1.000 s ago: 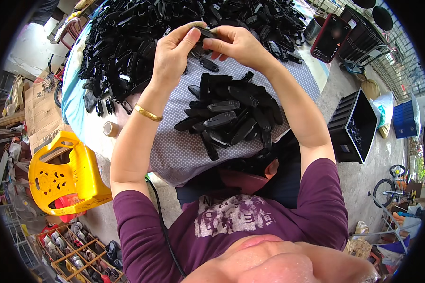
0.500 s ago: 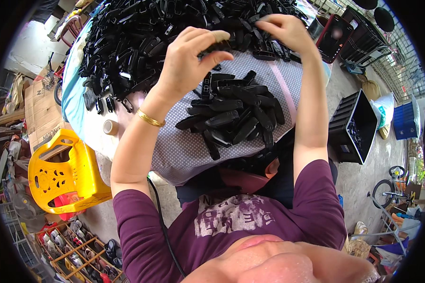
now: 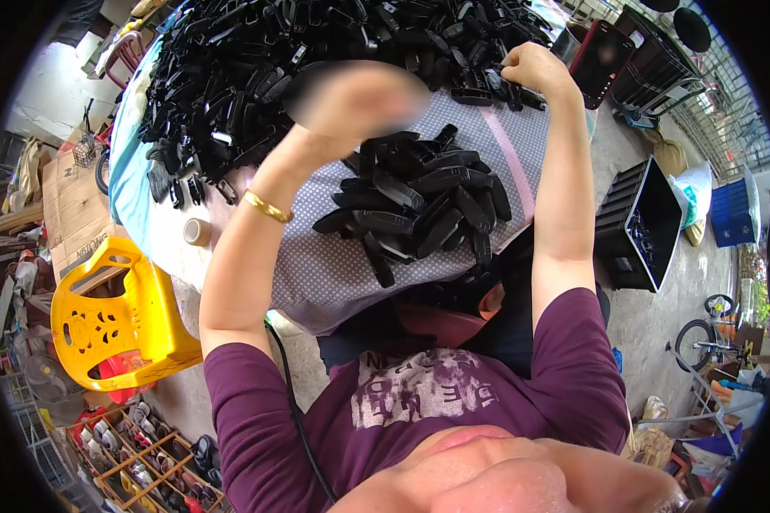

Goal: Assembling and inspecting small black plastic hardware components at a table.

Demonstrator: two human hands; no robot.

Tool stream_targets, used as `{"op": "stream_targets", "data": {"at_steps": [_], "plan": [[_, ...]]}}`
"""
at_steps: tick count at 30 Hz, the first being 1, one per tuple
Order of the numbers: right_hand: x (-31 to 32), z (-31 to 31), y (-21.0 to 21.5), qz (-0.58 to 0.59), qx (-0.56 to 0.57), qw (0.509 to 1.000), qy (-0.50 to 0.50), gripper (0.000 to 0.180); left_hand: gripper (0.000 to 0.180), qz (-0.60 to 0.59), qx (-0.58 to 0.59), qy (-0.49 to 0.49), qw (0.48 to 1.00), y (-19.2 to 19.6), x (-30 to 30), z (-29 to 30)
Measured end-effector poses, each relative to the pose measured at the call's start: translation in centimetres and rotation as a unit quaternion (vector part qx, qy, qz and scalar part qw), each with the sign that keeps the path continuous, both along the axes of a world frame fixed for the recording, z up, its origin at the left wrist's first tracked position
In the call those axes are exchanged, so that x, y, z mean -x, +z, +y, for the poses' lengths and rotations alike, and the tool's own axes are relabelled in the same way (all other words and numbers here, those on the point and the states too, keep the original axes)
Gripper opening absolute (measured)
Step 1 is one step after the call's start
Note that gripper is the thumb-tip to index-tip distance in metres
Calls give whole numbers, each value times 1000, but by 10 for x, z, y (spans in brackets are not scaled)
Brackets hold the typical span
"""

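A large heap of black, elongated plastic pieces [image 3: 231,77] covers the far part of the table. Nearer to me, a smaller pile of similar curved black pieces [image 3: 436,192] lies on the dotted cloth [image 3: 308,265]. My left hand [image 3: 359,98] is over the gap between heap and pile; it is smeared, so its fingers and anything in them cannot be made out. At the heap's right edge, my right hand [image 3: 539,68] has its fingers curled together, the tips at a black plastic piece [image 3: 498,83].
A tape roll [image 3: 198,232] rests on the table's left side. A yellow plastic chair [image 3: 120,316] stands to the left. At the right are a black crate [image 3: 642,227] holding dark pieces and, by the table's far edge, a phone-like screen [image 3: 601,64]. A black cable [image 3: 293,402] hangs past my left arm.
My left hand has shifted slightly and is now smeared. My right hand has moved right and a little toward me, its fingers curling in. Some pieces atop the near pile lie differently.
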State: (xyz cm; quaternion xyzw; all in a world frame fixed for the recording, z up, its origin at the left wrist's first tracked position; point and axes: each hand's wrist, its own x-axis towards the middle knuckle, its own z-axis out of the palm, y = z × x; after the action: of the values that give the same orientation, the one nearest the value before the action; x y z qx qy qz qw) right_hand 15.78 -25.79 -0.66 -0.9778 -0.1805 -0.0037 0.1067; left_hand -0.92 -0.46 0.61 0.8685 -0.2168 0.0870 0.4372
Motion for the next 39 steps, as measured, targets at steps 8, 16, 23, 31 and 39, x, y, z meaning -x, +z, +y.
{"op": "stream_targets", "data": {"at_steps": [8,16,23,31,39], "plan": [[28,51,1,67,-385,891,232,24,31,-110,-254,57,959,-35,-20,26],[69,100,-8,-102,-394,809,424,21,32,57,146,112,981,-11,-19,19],[79,102,-5,54,-509,811,284,17,29,115,433,9,894,-11,-19,24],[89,107,-3,67,-527,808,255,17,31,61,279,87,954,3,-11,30],[89,112,-8,-146,-487,815,277,16,27,-18,244,162,956,4,-4,5]]}}
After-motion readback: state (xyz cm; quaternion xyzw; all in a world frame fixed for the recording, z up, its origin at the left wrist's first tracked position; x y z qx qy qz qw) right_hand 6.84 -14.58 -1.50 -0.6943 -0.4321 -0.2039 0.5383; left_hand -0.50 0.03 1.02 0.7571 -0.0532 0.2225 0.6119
